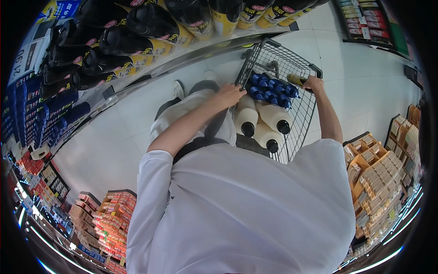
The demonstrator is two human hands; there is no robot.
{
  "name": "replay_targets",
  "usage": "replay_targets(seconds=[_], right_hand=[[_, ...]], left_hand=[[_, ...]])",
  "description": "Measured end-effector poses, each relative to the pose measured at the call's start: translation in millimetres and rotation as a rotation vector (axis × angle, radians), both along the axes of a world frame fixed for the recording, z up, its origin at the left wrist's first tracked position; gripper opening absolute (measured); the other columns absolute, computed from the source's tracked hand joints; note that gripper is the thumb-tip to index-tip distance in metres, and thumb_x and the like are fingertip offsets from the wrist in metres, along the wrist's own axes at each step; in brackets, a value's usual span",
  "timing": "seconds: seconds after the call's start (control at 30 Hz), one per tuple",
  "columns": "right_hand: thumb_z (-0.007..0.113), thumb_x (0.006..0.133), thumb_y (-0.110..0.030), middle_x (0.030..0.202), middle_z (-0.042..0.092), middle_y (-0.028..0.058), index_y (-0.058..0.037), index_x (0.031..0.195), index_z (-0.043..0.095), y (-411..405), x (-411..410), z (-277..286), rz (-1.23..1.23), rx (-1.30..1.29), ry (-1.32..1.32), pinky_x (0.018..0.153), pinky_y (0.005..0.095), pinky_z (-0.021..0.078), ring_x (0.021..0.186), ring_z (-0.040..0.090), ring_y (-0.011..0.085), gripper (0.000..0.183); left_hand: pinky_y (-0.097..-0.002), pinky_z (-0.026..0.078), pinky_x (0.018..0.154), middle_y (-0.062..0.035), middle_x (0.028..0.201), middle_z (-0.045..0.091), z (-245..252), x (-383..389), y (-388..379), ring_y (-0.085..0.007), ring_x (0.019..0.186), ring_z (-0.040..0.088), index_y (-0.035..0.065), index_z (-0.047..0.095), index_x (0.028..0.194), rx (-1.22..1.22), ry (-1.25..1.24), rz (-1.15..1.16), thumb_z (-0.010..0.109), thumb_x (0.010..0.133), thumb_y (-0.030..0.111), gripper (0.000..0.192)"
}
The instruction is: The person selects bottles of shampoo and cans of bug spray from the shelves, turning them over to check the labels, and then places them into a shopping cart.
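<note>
A wire shopping cart (301, 130) stands in front of me to the right. My left hand (233, 95) is closed on the near left rim of its basket. Over the basket's right side, my right hand (313, 83) grips the dark end of a black and yellow bottle (296, 79), which lies tilted inside the wire walls. Several bottles with blue tops (270, 97) stand packed together in the cart. Beside them are three large cream-coloured bottles (247, 111) with black caps. My fingers partly hide the held bottle's end.
A shelf (184, 51) at the upper left holds rows of black and yellow bottles (126, 44), with blue packages (44, 109) farther left. Stacked goods fill display stands at the right (379, 171) and lower left (114, 219). Another rack (366, 20) stands at the upper right. Pale tiled floor (102, 147) surrounds me.
</note>
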State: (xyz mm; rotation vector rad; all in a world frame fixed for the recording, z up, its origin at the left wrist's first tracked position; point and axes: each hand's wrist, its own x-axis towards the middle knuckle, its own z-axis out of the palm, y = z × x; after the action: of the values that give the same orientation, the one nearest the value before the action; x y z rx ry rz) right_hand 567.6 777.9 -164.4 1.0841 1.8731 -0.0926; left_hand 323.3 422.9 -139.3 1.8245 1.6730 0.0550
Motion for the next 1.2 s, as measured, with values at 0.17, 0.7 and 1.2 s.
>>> replay_targets(seconds=[0.17, 0.7, 1.2], right_hand=[[0.082, 0.069, -0.046, 0.114, 0.074, 0.0101, -0.0098, 0.114, 0.074, -4, 7, -15, -0.056, -0.02, -0.04, 0.09, 0.0373, 0.0563, 0.106, 0.071, 0.0252, 0.058], [0.074, 0.074, -0.059, 0.116, 0.07, 0.0174, -0.0039, 0.123, 0.065, -15, 26, -26, -0.319, 0.066, 0.129, 0.082, 0.043, 0.0596, 0.1, 0.072, 0.0311, 0.074], [0.073, 0.085, -0.009, 0.099, 0.073, 0.0179, 0.0007, 0.104, 0.065, -214, -125, 153, -0.193, -0.195, 1.093, 0.083, 0.0342, 0.0539, 0.095, 0.073, 0.0281, 0.022]], left_hand=[[-0.0469, 0.056, 0.078, -0.0159, 0.106, 0.066, 2, -2, -5, -0.0354, 0.097, 0.068, 0.0103, 0.059, 0.125, -0.031, -0.045, 0.006, 0.076, 0.081, 0.025, 0.049], [-0.0477, 0.056, 0.077, -0.0173, 0.104, 0.066, 12, -3, -3, -0.037, 0.095, 0.069, 0.0087, 0.057, 0.126, -0.159, -0.109, 0.067, 0.071, 0.087, 0.025, 0.045], [-0.0394, 0.051, 0.079, -0.0076, 0.09, 0.068, 162, -120, -102, -0.0261, 0.091, 0.066, 0.0064, 0.063, 0.089, 0.061, -0.785, 0.261, 0.074, 0.081, 0.019, 0.018]])
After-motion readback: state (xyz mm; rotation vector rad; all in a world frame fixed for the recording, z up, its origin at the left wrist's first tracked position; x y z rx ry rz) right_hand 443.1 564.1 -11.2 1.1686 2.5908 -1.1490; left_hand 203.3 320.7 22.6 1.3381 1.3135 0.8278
